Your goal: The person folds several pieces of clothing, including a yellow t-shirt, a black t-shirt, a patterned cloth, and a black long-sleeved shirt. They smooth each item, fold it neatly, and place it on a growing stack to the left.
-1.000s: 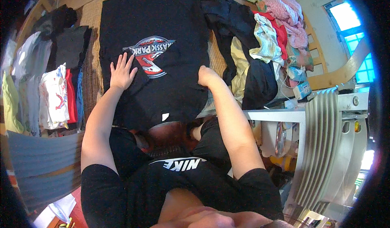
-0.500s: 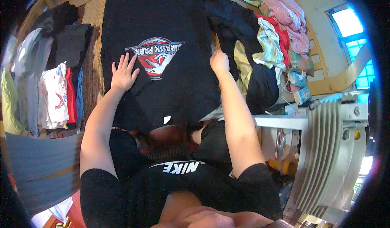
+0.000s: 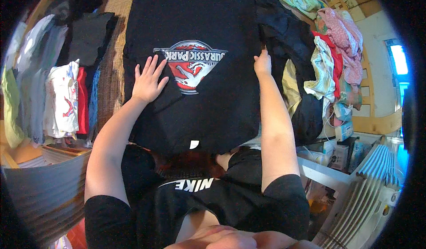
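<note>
A black T-shirt [image 3: 208,116] with a red and white print lies spread out in front of me, its print upside down from where I sit. A small white tag [image 3: 194,144] shows near its closest edge. My left hand [image 3: 150,80] rests flat on the left part of the shirt, fingers spread beside the print. At the shirt's right edge, my right hand [image 3: 262,65] is closed with the cloth edge at its fingers. The fingertips of that hand are partly hidden.
Folded clothes stand in rows at the left, among them a white printed garment [image 3: 63,100] and a grey one [image 3: 86,36]. To the right lie loose dark clothes [image 3: 306,102], a pale striped garment [image 3: 320,67] and a pink dotted cloth [image 3: 344,31]. A ribbed pale radiator [image 3: 355,200] stands lower right.
The whole view has shifted, so the shirt and clothes appear farther right and slightly larger. Both hands keep about the same places on the shirt.
</note>
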Demonstrator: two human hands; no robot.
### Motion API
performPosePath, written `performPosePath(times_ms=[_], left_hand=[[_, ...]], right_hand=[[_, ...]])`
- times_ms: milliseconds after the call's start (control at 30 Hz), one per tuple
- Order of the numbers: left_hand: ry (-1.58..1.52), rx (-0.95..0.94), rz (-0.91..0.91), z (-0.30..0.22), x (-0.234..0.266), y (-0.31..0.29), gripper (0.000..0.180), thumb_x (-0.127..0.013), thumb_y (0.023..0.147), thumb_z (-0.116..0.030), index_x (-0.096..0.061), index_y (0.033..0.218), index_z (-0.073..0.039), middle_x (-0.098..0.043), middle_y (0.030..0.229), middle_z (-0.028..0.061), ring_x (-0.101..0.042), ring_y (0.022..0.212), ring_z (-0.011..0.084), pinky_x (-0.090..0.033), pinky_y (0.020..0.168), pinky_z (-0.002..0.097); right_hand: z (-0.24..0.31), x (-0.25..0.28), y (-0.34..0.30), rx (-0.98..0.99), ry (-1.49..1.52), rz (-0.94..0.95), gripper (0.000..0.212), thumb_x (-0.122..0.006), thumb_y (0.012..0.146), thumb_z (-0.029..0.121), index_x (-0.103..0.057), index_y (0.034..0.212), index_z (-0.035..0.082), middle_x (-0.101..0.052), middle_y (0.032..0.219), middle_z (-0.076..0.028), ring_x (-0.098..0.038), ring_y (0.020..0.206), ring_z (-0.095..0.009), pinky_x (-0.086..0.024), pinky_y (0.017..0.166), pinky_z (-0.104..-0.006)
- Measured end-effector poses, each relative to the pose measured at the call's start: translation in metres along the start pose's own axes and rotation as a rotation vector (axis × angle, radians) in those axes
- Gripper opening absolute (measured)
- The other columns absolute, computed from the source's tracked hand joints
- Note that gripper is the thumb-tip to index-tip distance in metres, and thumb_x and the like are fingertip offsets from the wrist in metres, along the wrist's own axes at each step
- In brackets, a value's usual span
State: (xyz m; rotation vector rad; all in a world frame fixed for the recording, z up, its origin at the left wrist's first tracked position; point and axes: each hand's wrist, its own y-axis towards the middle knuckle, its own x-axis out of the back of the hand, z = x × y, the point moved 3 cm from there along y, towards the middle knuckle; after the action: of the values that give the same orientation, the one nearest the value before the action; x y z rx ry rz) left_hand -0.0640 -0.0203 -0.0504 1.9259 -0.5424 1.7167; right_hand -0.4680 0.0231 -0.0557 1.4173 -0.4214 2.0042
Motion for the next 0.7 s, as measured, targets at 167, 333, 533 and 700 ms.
performPosePath(times_ms=[167, 333, 533, 700], left_hand=[[0.029, -0.006, -0.016, -0.003, -0.002, 0.001, 0.054, -0.04, 0.086, -0.042, -0.027, 0.135, -0.021, -0.02, 0.142, 0.0091, -0.017, 0.132, 0.0245, -0.016, 0.102, 0.0544], [0.078, 0.005, 0.064, 0.002, -0.003, -0.001, 0.054, -0.033, 0.089, -0.044, -0.023, 0.137, -0.022, -0.016, 0.144, 0.0087, -0.014, 0.133, 0.0251, -0.015, 0.103, 0.0539], [0.07, 0.009, 0.75, -0.01, 0.04, -0.061, 0.076, -0.043, 0.081, -0.056, -0.003, 0.14, -0.028, 0.005, 0.146, 0.003, 0.002, 0.135, 0.0252, -0.011, 0.099, 0.0631], [0.139, 0.177, 1.003, -0.005, 0.056, -0.115, 0.121, -0.08, 0.053, -0.042, 0.004, 0.139, -0.028, 0.01, 0.145, 0.0094, -0.001, 0.132, 0.0376, -0.026, 0.102, 0.0506]], right_hand=[[0.02, 0.019, -0.063, 0.302, -0.131, -0.109, 0.069, -0.063, 0.076, 0.03, -0.027, 0.13, 0.007, -0.026, 0.135, -0.017, -0.026, 0.124, -0.035, -0.029, 0.094, -0.0575], [0.02, 0.014, -0.131, 0.461, -0.418, 0.477, 0.066, -0.038, 0.087, 0.048, -0.008, 0.14, 0.022, -0.001, 0.147, -0.002, -0.001, 0.135, -0.023, -0.008, 0.1, -0.0633], [0.002, 0.065, -0.169, 0.174, -0.772, 0.786, 0.062, -0.032, 0.09, 0.04, -0.007, 0.14, 0.015, 0.002, 0.147, -0.002, -0.018, 0.132, -0.025, -0.014, 0.103, -0.0539], [0.027, 0.073, -0.231, 0.335, -0.864, 0.789, 0.05, -0.034, 0.089, 0.021, -0.024, 0.136, 0.005, -0.02, 0.142, -0.01, -0.031, 0.125, -0.029, -0.032, 0.094, -0.0531]])
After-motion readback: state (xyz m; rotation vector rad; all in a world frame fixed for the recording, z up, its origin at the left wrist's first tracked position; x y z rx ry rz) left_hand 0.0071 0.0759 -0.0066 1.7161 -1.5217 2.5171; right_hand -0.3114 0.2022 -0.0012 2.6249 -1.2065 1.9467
